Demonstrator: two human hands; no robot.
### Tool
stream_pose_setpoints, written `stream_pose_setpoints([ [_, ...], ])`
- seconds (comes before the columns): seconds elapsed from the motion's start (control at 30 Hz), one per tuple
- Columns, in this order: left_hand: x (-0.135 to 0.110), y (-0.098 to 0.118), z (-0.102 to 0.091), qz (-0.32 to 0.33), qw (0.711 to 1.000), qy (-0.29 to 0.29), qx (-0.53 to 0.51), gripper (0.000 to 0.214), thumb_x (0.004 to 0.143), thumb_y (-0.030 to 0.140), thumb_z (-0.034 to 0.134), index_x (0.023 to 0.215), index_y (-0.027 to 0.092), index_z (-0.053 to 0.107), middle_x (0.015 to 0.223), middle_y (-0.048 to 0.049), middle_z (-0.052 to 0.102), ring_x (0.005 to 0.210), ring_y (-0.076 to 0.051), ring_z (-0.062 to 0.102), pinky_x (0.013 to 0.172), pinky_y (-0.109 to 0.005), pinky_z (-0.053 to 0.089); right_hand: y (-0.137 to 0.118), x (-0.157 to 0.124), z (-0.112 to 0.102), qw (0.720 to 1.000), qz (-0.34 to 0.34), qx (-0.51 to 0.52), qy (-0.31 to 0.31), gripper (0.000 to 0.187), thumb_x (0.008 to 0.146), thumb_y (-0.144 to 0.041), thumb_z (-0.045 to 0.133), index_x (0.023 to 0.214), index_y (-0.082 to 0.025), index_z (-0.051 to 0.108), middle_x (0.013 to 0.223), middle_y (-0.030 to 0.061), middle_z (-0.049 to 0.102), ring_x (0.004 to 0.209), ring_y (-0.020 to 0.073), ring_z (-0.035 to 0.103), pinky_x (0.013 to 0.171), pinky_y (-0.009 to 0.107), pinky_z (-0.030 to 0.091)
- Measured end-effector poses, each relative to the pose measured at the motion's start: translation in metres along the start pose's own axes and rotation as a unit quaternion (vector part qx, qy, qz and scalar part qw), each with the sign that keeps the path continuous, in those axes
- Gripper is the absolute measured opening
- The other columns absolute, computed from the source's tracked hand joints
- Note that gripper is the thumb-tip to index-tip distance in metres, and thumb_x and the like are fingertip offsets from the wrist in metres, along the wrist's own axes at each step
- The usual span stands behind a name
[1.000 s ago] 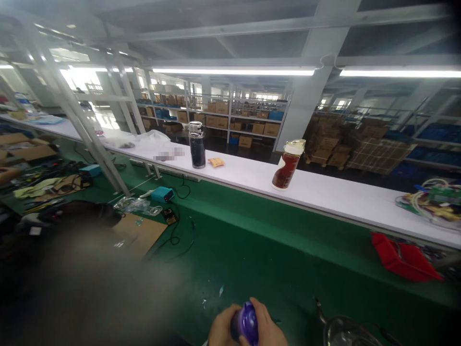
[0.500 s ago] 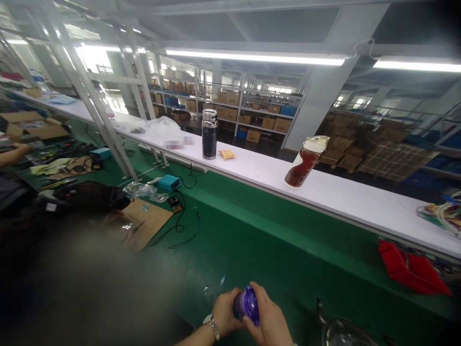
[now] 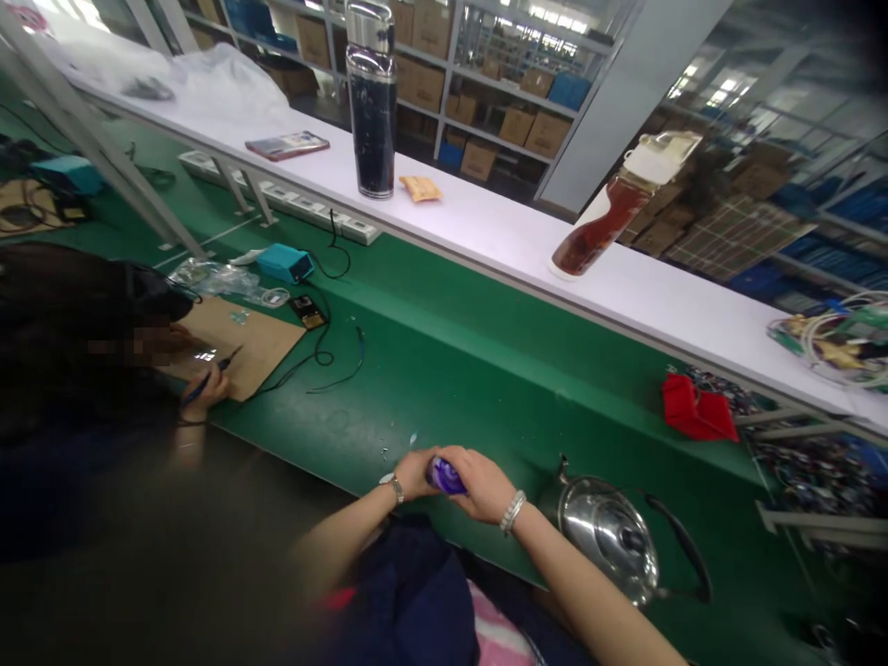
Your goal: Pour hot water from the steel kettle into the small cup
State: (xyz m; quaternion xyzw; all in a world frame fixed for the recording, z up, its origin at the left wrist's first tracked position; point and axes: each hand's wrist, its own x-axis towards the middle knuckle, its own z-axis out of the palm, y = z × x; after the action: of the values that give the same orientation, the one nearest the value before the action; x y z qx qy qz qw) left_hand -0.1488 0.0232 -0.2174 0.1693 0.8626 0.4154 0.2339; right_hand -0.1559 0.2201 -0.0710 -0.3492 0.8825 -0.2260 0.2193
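Both my hands are closed round a small purple object (image 3: 444, 476) just above the near edge of the green bench (image 3: 486, 370). My left hand (image 3: 414, 474) grips its left side and wears a watch at the wrist. My right hand (image 3: 478, 483) covers its right side and top, with a bracelet on that wrist. Most of the purple object is hidden by my fingers. A shiny steel kettle (image 3: 614, 538) with a black handle stands close to the right of my right forearm.
A co-worker sits at the left, a hand (image 3: 208, 387) holding a tool over a cardboard sheet (image 3: 242, 338). On the white shelf (image 3: 486, 231) stand a dark bottle (image 3: 371, 102), a brown-liquid bottle (image 3: 603, 222), a phone (image 3: 287, 145) and a wire bundle (image 3: 832, 338). A red cloth (image 3: 694, 412), teal box (image 3: 284, 263).
The camera has tipped down and nearer, so my forearms and the kettle now show. My hands keep their grip on the purple object, now seen higher in the picture.
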Motion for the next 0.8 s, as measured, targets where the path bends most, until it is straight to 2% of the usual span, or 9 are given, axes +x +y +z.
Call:
stream_pose_setpoints([
  [0.13,0.004,-0.014,-0.005,0.033,0.998,-0.046,0.017,0.039,0.092,0.043,0.065,0.120,0.015,0.062,0.112,-0.0080,0.067,0.103,-0.022,0.064,0.093,-0.045,0.054,0.002,0.004,-0.003,0.995,-0.069,-0.012,-0.070,0.055,0.083,-0.015,0.068,0.135,-0.024,0.053,0.142,0.0081,0.049,0.120,0.0288,0.049,0.103,0.053,0.045],
  [0.27,0.011,-0.021,-0.011,0.033,0.997,-0.063,0.034,0.046,0.092,0.043,0.066,0.129,0.016,0.058,0.122,-0.0102,0.064,0.110,-0.024,0.063,0.097,-0.048,0.053,0.010,0.009,-0.002,0.996,-0.064,0.027,-0.054,0.059,0.082,-0.013,0.069,0.137,-0.028,0.053,0.150,0.0069,0.042,0.132,0.0324,0.041,0.110,0.058,0.038],
  [0.4,0.011,-0.022,-0.022,0.018,0.996,-0.067,0.058,0.053,0.091,0.044,0.065,0.135,0.018,0.054,0.130,-0.0120,0.061,0.117,-0.027,0.060,0.100,-0.051,0.051,0.021,0.007,0.000,0.993,0.003,0.116,0.035,0.061,0.092,-0.022,0.062,0.148,-0.024,0.037,0.155,0.0109,0.035,0.141,0.0330,0.035,0.116,0.060,0.033],
  [0.47,0.008,-0.020,-0.029,0.010,0.995,-0.072,0.074,0.054,0.091,0.045,0.065,0.136,0.018,0.053,0.127,-0.0118,0.062,0.114,-0.026,0.062,0.098,-0.050,0.053,0.028,0.003,0.004,0.983,0.048,0.161,0.072,0.060,0.096,-0.028,0.059,0.149,-0.022,0.034,0.151,0.0130,0.040,0.136,0.0312,0.043,0.113,0.057,0.040],
  [0.53,0.003,-0.016,-0.036,0.008,0.993,-0.076,0.092,0.061,0.089,0.046,0.067,0.140,0.018,0.049,0.129,-0.0123,0.062,0.114,-0.027,0.063,0.098,-0.050,0.052,0.037,-0.002,0.012,0.971,0.097,0.197,0.095,0.055,0.097,-0.031,0.058,0.147,-0.021,0.037,0.145,0.0130,0.046,0.126,0.0284,0.052,0.105,0.052,0.049],
  [0.6,-0.004,-0.007,-0.045,0.012,0.991,-0.076,0.113,0.078,0.082,0.046,0.075,0.147,0.019,0.041,0.138,-0.0144,0.058,0.123,-0.030,0.059,0.103,-0.051,0.050,0.045,-0.008,0.025,0.958,0.149,0.218,0.108,0.050,0.098,-0.033,0.058,0.143,-0.020,0.042,0.139,0.0125,0.051,0.117,0.0255,0.058,0.098,0.048,0.054],
  [0.7,-0.013,0.015,-0.065,0.024,0.985,-0.066,0.160,0.117,0.068,0.040,0.085,0.159,0.020,0.014,0.155,-0.0182,0.042,0.137,-0.032,0.049,0.107,-0.046,0.048,0.053,-0.017,0.047,0.941,0.226,0.226,0.109,0.045,0.098,-0.034,0.059,0.138,-0.019,0.047,0.133,0.0116,0.055,0.107,0.0220,0.062,0.092,0.043,0.057],
  [0.73,-0.015,0.024,-0.072,0.035,0.981,-0.064,0.180,0.124,0.067,0.035,0.085,0.160,0.022,0.005,0.160,-0.0175,0.034,0.140,-0.032,0.046,0.107,-0.043,0.048,0.054,-0.019,0.054,0.937,0.247,0.225,0.105,0.044,0.098,-0.035,0.059,0.137,-0.019,0.048,0.131,0.0113,0.057,0.104,0.0211,0.063,0.091,0.043,0.057],
  [0.8,-0.017,0.047,-0.088,0.074,0.969,-0.072,0.224,0.118,0.073,0.021,0.079,0.160,0.034,0.000,0.168,-0.0104,0.019,0.143,-0.029,0.043,0.108,-0.041,0.047,0.055,-0.021,0.067,0.932,0.273,0.219,0.091,0.042,0.097,-0.035,0.059,0.135,-0.018,0.050,0.126,0.0104,0.059,0.101,0.0204,0.063,0.091,0.043,0.057],
])
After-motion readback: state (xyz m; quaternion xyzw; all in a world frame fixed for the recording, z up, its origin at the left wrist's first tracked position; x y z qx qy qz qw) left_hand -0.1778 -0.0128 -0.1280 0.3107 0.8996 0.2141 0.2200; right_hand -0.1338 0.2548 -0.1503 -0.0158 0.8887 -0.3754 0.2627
